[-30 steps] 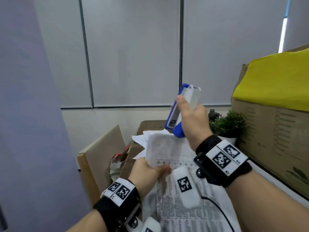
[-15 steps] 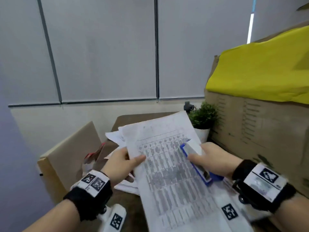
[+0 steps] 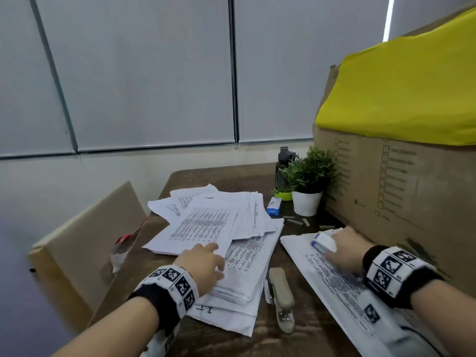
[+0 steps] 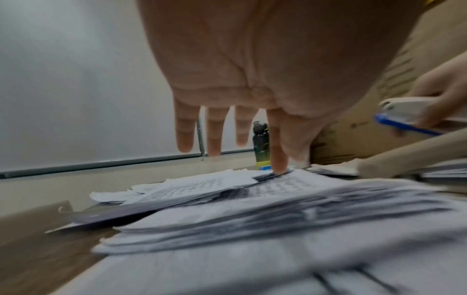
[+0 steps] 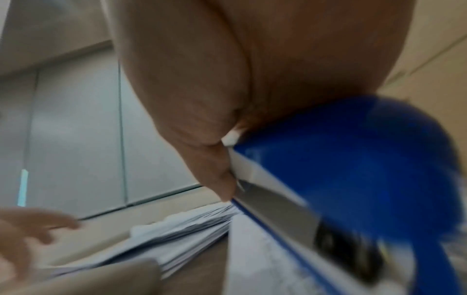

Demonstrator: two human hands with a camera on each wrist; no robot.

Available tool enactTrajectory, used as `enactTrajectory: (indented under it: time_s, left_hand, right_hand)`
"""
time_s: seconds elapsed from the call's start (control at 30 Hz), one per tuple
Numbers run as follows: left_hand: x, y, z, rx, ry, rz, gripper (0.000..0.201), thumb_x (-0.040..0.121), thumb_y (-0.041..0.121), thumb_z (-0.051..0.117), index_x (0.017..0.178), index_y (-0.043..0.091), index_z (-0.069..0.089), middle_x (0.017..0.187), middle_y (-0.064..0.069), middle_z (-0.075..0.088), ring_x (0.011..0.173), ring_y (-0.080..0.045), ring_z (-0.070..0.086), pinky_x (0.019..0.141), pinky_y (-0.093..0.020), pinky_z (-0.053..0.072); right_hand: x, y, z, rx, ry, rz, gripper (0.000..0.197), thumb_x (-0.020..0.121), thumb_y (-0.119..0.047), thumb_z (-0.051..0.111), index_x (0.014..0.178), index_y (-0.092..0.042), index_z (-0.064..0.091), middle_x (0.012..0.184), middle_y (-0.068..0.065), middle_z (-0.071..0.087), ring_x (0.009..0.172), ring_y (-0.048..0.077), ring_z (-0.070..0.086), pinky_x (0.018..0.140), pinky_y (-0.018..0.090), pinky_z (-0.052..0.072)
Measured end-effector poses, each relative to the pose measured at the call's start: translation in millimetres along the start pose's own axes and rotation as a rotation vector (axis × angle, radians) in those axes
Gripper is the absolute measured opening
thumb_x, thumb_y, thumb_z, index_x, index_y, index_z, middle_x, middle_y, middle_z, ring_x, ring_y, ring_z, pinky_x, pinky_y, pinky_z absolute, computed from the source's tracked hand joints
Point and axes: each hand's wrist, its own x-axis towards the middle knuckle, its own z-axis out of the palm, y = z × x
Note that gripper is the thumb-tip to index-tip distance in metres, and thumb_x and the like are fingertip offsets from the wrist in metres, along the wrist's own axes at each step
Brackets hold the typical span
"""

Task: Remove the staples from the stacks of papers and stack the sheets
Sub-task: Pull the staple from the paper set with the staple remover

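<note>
Left hand (image 3: 203, 264) flat, fingers straight, on ragged paper pile (image 3: 242, 243); right hand (image 3: 342, 247) grips blue-white plastic stapler (image 3: 323, 242).

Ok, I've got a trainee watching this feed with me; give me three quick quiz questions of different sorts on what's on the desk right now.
1. True or false: the right hand grips the blue and white stapler over the sheets near the cardboard box.
2. Multiple choice: the beige stapler lies (A) on the plant pot, (B) on the table between the two paper piles, (C) in the left hand.
3. Fill in: the left hand, fingers straight, rests on the ____ of papers.

Key: 1 true; 2 B; 3 pile.
</note>
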Motion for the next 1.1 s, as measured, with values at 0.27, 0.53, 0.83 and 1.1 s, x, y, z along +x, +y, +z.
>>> enactTrajectory:
  time_s: [0.27, 0.53, 0.83, 1.1]
  left_hand:
    - [57, -9, 11, 0.265, -0.265, -0.114, 0.044, 0.093, 0.015, 0.052, 0.135, 0.028, 0.051, 0.152, 0.001, 0.028, 0.133, -0.028, 0.033, 0.106, -0.052, 0.029]
    - [36, -6, -6, 0.183, -0.066, -0.017, 0.041, 0.091, 0.001, 0.045, 0.13, 0.012, 0.051, 0.119, -0.003, 0.057, 0.116, -0.025, 0.054, 0.102, -0.045, 0.036]
    - [-100, 28, -38, -0.46, -0.187, 0.342, 0.021, 0.096, 0.016, 0.059, 0.109, 0.022, 0.074, 0.092, 0.006, 0.074, 0.076, -0.001, 0.062, 0.075, -0.008, 0.042]
    - [-129, 17, 1, -0.228, -0.254, 0.15, 0.051, 0.095, 0.05, 0.053, 0.141, 0.026, 0.046, 0.144, 0.002, 0.05, 0.124, -0.02, 0.053, 0.105, -0.031, 0.042]
  right_hand:
    - [-3, -51, 21, -0.051, -0.159, -0.063, 0.044, 0.092, -0.035, 0.055, 0.129, -0.012, 0.049, 0.131, 0.009, 0.053, 0.119, 0.025, 0.052, 0.096, 0.032, 0.045]
    - [-39, -92, 29, -0.092, -0.204, -0.273, 0.058, 0.089, -0.06, 0.041, 0.119, -0.011, 0.052, 0.123, 0.008, 0.056, 0.115, 0.027, 0.054, 0.092, 0.035, 0.041]
    - [-61, -83, 17, 0.361, -0.058, -0.129, 0.027, 0.094, -0.026, 0.05, 0.113, -0.008, 0.049, 0.121, 0.012, 0.056, 0.108, 0.029, 0.057, 0.076, 0.028, 0.042]
    - [-123, -60, 4, 0.758, -0.012, -0.153, 0.021, 0.09, -0.012, 0.054, 0.111, -0.014, 0.051, 0.087, 0.01, 0.06, 0.056, 0.02, 0.055, 0.04, 0.022, 0.045]
